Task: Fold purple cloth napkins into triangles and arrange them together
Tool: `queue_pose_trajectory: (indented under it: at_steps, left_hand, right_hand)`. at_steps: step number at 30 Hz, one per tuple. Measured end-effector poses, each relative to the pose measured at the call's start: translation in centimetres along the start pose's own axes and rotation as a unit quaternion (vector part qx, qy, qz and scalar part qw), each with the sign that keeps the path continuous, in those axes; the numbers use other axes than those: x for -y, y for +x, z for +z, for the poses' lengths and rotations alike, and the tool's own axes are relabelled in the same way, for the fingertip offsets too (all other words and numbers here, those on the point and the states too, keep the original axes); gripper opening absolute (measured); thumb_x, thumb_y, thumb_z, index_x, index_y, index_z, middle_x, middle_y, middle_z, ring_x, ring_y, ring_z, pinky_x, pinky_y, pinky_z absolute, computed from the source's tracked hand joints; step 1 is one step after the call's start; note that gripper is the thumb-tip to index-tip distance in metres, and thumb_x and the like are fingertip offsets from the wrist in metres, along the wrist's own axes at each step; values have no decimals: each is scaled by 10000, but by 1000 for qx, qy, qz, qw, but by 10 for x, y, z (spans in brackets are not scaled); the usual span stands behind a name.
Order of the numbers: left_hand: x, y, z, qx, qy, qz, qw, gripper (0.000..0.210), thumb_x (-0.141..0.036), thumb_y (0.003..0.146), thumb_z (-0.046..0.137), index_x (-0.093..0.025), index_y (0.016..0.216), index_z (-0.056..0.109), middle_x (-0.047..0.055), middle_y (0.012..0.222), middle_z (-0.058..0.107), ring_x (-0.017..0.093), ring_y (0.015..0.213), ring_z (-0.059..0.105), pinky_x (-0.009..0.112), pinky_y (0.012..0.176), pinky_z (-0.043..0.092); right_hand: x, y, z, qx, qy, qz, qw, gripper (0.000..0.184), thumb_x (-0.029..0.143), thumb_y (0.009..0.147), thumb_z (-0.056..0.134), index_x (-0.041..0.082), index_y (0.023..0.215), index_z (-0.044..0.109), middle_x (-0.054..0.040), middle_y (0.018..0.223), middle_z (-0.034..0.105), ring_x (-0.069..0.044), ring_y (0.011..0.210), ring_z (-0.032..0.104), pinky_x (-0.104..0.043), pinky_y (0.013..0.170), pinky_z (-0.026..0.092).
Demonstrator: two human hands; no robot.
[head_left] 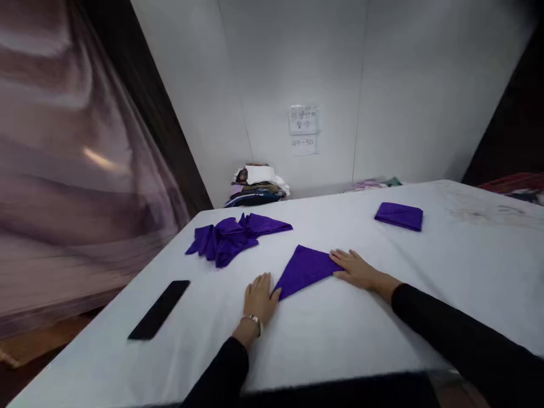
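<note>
A purple cloth, folded to a triangle, lies flat on the white-covered table between my hands. At its near left corner rests my left hand, palm down with fingers stretched out and the thumb touching the cloth's edge. My right hand lies flat over the cloth's right corner, fingers extended, hiding that tip. Farther left sits a crumpled heap of purple cloth. Beyond my right hand is a neatly folded purple cloth.
A black flat rectangular piece lies on the table at the left. Stacked fabrics stand behind the far edge, by a wall with handwritten paper signs. A shiny pinkish curtain hangs at the left.
</note>
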State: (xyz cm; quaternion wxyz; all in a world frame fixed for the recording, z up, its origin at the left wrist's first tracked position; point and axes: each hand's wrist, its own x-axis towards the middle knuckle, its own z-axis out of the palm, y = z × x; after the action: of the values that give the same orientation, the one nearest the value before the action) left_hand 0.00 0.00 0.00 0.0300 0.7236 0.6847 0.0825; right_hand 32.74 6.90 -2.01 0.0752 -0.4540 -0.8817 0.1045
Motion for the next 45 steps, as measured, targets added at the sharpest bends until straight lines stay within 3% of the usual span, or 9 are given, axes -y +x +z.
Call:
queue_pose_trajectory:
  at_steps: [6, 12, 19, 26, 29, 34, 40, 42, 45]
  left_hand:
    - [-38, 7, -8, 10, -70, 2, 997, 436, -275, 827, 441, -146, 1244, 444, 104, 1169, 560, 190, 1023, 528, 275, 844, 380]
    - [-38, 0, -4, 77, -230, -65, 968, 463, -272, 780, 506, -179, 1229, 441, 33, 806, 655, 162, 756, 604, 258, 667, 427]
    - [-49, -12, -11, 169, -544, -168, 805, 619, -205, 758, 530, -153, 1303, 242, -54, 617, 572, 82, 366, 483, 220, 376, 405]
    - [-62, -31, -6, 191, -634, -145, 735, 790, -302, 663, 655, -155, 1307, 220, -79, 546, 546, 96, 388, 507, 226, 401, 432]
    - [-57, -37, -7, 212, -602, -114, 761, 805, -403, 669, 646, -156, 1320, 241, -93, 501, 509, 97, 394, 491, 220, 410, 410]
    - [-43, -23, -23, 56, -365, 20, 929, 492, -488, 798, 460, -211, 1205, 474, -20, 664, 623, 137, 576, 580, 256, 555, 452]
    - [-55, 12, -15, 29, -302, 226, 926, 344, -420, 854, 403, -246, 1082, 592, 25, 1047, 655, 178, 980, 574, 339, 877, 435]
    - [-57, 21, -9, 34, -281, 251, 926, 337, -421, 857, 397, -244, 1029, 625, 24, 1017, 668, 179, 965, 578, 348, 892, 422]
    - [-55, 31, -6, 28, -271, 241, 932, 365, -423, 868, 364, -240, 1049, 623, 28, 953, 681, 181, 907, 591, 348, 867, 426]
  right_hand:
    - [-2, -2, -8, 13, 1, -8, 1000, 655, 599, 863, 253, 250, 1410, 165, -78, 1464, 174, -268, 1337, 126, -522, 1051, 63]
    - [0, -3, -15, 4, -21, -15, 1000, 661, 600, 853, 289, 216, 1390, 259, -113, 1457, 187, -274, 1340, 100, -520, 1048, 22]
    - [77, -12, 1, -40, 40, -114, 992, 652, 489, 836, 433, 212, 1395, 242, -103, 1415, 319, -260, 1313, 214, -511, 1053, 6]
    - [127, -21, 24, -109, 86, -81, 987, 515, 234, 768, 503, 154, 1272, 436, -118, 1260, 510, -231, 1188, 406, -468, 1048, 163]
    - [126, -25, 30, -128, 87, -82, 984, 422, 166, 753, 485, 168, 1172, 530, -103, 1213, 552, -221, 1161, 438, -446, 1031, 222]
    - [124, -30, 29, -126, 107, -88, 982, 393, 113, 747, 465, 196, 1118, 565, -90, 1185, 577, -203, 1142, 467, -421, 1002, 284]
    - [123, -36, 18, -160, 251, -96, 950, 316, 145, 793, 441, 194, 1059, 604, -80, 1066, 639, -183, 1015, 559, -392, 959, 350]
    - [119, -39, 15, -167, 362, -64, 915, 286, 197, 827, 435, 199, 1050, 614, -65, 1031, 653, -174, 953, 588, -358, 892, 415]
    - [111, -38, 11, -166, 537, 48, 825, 273, 334, 840, 481, 190, 1015, 634, -52, 983, 666, -187, 884, 607, -343, 806, 465]
